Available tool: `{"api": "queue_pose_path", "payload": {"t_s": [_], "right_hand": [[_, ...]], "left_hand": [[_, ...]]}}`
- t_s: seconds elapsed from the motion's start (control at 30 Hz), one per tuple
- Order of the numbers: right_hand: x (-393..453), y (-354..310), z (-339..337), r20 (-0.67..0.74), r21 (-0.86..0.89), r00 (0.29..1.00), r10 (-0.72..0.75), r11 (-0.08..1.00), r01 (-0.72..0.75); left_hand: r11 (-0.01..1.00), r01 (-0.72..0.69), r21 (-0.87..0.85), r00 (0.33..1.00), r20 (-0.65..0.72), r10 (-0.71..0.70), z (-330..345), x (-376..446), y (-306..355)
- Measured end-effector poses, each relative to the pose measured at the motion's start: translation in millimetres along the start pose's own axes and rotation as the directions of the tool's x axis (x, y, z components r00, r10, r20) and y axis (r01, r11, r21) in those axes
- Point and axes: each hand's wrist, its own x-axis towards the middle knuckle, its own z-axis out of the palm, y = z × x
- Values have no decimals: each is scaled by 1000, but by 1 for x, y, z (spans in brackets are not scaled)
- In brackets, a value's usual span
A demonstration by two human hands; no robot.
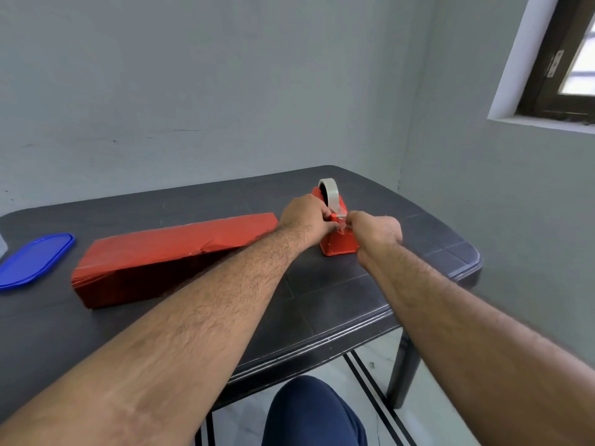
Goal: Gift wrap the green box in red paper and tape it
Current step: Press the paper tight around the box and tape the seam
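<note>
the tabletop (pixel 354 300) carries everything, and the biggest thing on it is the box (pixel 174 252), lying long and flat left of centre, already covered in red paper with creases and shiny tape showing at its near end, so no green shows. a blue lid (pixel 33 260) sits at the far left edge, apart from the box. right of the box stands the red dispenser (pixel 338 243) with its tape roll (pixel 329 189) on top. by my reading the wrapping is mostly done and the step in hand is drawing off another strip of tape; the next move calls for tearing it against the cutter, then carrying it back to a loose flap on the box. the left hand (pixel 304 220) has its fingers curled around the dispenser's top, steadying it. the right hand (pixel 376 231) is closed tight, fingers pinching what looks like the clear tape end (pixel 341 220) just in front of the cutter, though the strip itself is hard to make out
</note>
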Motion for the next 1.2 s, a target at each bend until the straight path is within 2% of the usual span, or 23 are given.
{"api": "queue_pose_path", "payload": {"t_s": [0.1, 0.23, 0.3, 0.37, 0.43, 0.5, 0.53, 0.6, 0.63, 0.7, 0.83, 0.93, 1.1, 1.2], "right_hand": [[3, 4, 5, -2, -22, 1000, -12, 1000, 12], [6, 1, 4, 10, -175, 1000, 28, 984, -26], [4, 14, 0, -30, -198, 998, 54, 978, -59], [-3, 18, -1, -47, -32, 996, 75, 997, -77], [-12, 9, 0, 16, 244, 996, 83, 966, -85], [-22, -8, 4, 118, 440, 990, 73, 890, -118], [-27, -15, 6, 164, 496, 985, 56, 858, -131], [-40, -28, 11, 241, 545, 970, -5, 828, -131], [-46, -33, 13, 267, 549, 963, -31, 826, -126], [-60, -43, 20, 315, 533, 947, -63, 837, -122], [-73, -49, 40, 374, 531, 919, -123, 841, -104], [-85, -49, 54, 405, 519, 902, -151, 850, -91], [-102, -51, 66, 477, 508, 857, -193, 857, -89], [-112, -52, 67, 489, 476, 834, -256, 879, -9]], "left_hand": [[1000, 5, 8, 1000, 3, -5, -1, -2, 1], [1000, 16, 20, 1000, 7, -16, -5, -5, 6], [1000, 21, 22, 1000, 16, -21, -7, -8, 9], [999, 33, 38, 998, 44, -35, -10, -8, 13], [998, 66, -2, 996, 53, -66, -12, -9, 12], [973, 124, -195, 992, 4, -126, -17, -13, 10], [916, 162, -368, 984, -7, -177, -21, -16, 9], [713, 216, -667, 969, 57, -240, -36, -26, 6], [611, 249, -752, 964, 128, -234, -45, -31, 5], [531, 245, -811, 967, 162, -199, -64, -40, -4], [519, 145, -842, 978, 44, -201, -89, -53, -23], [493, 98, -864, 983, 5, -186, -107, -63, -36], [536, 67, -841, 975, -58, -213, -126, -78, -47], [563, 49, -825, 973, -88, -215, -138, -86, -53]]}}
